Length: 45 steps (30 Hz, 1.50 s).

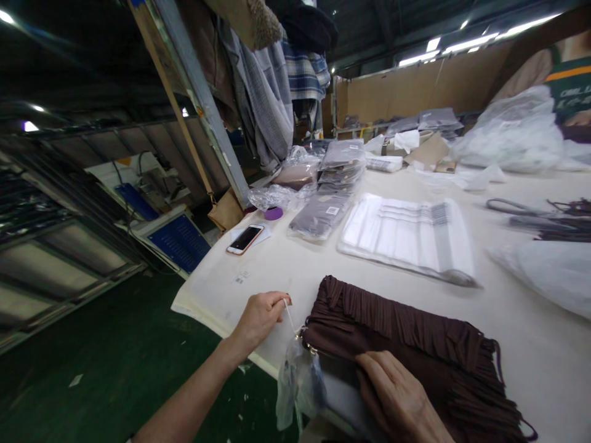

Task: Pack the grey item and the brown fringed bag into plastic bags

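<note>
A dark brown fringed bag [415, 338] lies on the white table [530, 357], near its front edge. My left hand [263, 314] is closed in a pinch on a thin white string [289, 315], pulled up and left from the bag's metal ring. Clear plastic wrapping [298, 381] hangs below that corner, over the table edge. My right hand [399, 391] rests on the bag's front edge with its fingers curled over the brown material, beside a grey surface partly hidden beneath.
A phone [245, 239] and purple tape roll [273, 213] lie at the left. Behind are bagged grey items [321, 215], a stack of clear printed bags [409, 237] and brown cords [563, 224]. A person [570, 86] is at the far right.
</note>
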Motion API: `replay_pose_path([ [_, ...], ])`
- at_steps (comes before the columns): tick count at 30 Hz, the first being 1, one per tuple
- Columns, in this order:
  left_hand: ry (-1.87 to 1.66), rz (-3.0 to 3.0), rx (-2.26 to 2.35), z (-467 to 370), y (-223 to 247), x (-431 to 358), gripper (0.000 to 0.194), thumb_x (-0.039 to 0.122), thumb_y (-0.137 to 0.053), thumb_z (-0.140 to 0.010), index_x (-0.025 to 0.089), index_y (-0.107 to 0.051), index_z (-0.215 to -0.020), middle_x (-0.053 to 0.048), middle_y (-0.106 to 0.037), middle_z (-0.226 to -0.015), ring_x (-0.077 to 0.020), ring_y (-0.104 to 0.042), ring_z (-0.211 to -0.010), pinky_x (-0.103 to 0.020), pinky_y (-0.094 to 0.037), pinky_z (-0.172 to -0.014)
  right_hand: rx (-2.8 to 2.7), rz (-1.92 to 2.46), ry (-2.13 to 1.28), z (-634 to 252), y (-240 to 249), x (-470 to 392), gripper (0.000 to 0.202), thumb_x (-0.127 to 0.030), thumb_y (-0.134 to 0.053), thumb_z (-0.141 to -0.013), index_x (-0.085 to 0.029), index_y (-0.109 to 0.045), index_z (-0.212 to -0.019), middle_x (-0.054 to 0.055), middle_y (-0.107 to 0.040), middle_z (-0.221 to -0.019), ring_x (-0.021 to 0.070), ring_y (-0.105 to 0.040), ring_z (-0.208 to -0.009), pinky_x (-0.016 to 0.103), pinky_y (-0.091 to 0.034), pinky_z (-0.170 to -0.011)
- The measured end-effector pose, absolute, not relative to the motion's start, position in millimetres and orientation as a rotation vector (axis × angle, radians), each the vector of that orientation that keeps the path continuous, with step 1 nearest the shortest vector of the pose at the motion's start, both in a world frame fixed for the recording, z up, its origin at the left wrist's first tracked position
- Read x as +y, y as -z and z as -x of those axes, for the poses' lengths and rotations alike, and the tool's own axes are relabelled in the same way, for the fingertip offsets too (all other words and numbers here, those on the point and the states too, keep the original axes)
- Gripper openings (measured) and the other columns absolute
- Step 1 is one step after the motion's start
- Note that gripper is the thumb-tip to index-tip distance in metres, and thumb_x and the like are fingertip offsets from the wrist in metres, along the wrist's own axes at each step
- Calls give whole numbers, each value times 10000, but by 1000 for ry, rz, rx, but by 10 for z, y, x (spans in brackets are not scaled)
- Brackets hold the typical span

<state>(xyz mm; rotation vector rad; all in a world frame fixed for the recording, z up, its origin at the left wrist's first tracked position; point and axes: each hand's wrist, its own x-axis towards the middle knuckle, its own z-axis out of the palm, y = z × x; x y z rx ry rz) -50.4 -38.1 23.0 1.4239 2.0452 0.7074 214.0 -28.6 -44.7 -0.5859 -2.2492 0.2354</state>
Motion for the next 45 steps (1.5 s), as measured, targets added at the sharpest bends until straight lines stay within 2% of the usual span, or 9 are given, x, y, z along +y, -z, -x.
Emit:
replay_pose_path([
  [4,-534,-1573,2065,488,-107,-193,254,181,-478,-734,165,-716,-823,-104,-633,-959,-250,-571,-916,-381,-406,-880,-2217,583,-231,-2122,427,-280,205,-64,-385,-877,-122,-539,-999,71,-597,-802,154,-552,-698,266,-494,-629],
  [9,-373,-1587,1807,511,-122,-86,357,37,-450,-554,203,-720,-719,-22,-670,-789,-191,-589,-820,-284,-423,-814,-2268,588,-224,-2141,372,-282,199,-68,-387,-876,-126,-535,-995,65,-600,-785,156,-560,-685,264,-501,-624],
  [16,-417,-1255,1670,659,-396,-445,362,264,-482,-561,140,-683,-834,-28,-631,-637,-172,-571,-612,-249,-427,-567,-2270,590,-235,-2157,384,-286,213,-49,-378,-862,-132,-530,-987,63,-604,-770,157,-570,-671,264,-506,-606],
  [21,-470,-1123,1790,754,-326,-590,298,396,-521,-590,124,-624,-654,-46,-592,-604,-163,-542,-571,-243,-389,-522,-2285,576,-248,-2161,362,-272,221,-52,-361,-868,-142,-529,-981,61,-609,-771,151,-566,-665,256,-506,-597],
  [25,-569,-1139,2021,715,-143,-561,229,385,-511,-654,162,-551,-689,2,-538,-589,-146,-502,-560,-232,-349,-506,-2271,581,-223,-2158,376,-269,221,-50,-372,-865,-133,-532,-992,65,-610,-781,156,-571,-685,264,-512,-618],
  [28,-586,-1208,2128,568,-18,-534,214,266,-629,-592,191,-534,-769,45,-503,-599,-146,-490,-588,-231,-320,-536,-2254,580,-229,-2153,401,-274,208,-56,-376,-867,-130,-530,-987,67,-609,-787,156,-568,-689,262,-511,-618],
  [37,-657,-1084,2110,246,99,-253,129,77,-622,-555,177,-543,-577,22,-524,-549,-143,-495,-581,-250,-313,-564,-2264,580,-201,-2169,394,-278,228,-52,-393,-859,-134,-528,-1023,67,-619,-801,152,-569,-699,260,-512,-638],
  [41,-712,-906,1890,161,80,-107,21,164,-594,-604,154,-582,-590,31,-504,-481,-117,-441,-469,-245,-291,-483,-2308,603,-240,-2184,399,-281,244,-47,-420,-848,-138,-534,-1043,68,-624,-832,155,-578,-719,273,-512,-664],
  [45,-755,-755,1669,88,70,-42,173,234,-611,-626,160,-507,-510,39,-487,-472,-109,-452,-473,-247,-355,-504,-2284,607,-265,-2180,386,-289,248,-42,-391,-850,-144,-538,-1022,63,-615,-798,154,-569,-697,271,-503,-637],
])
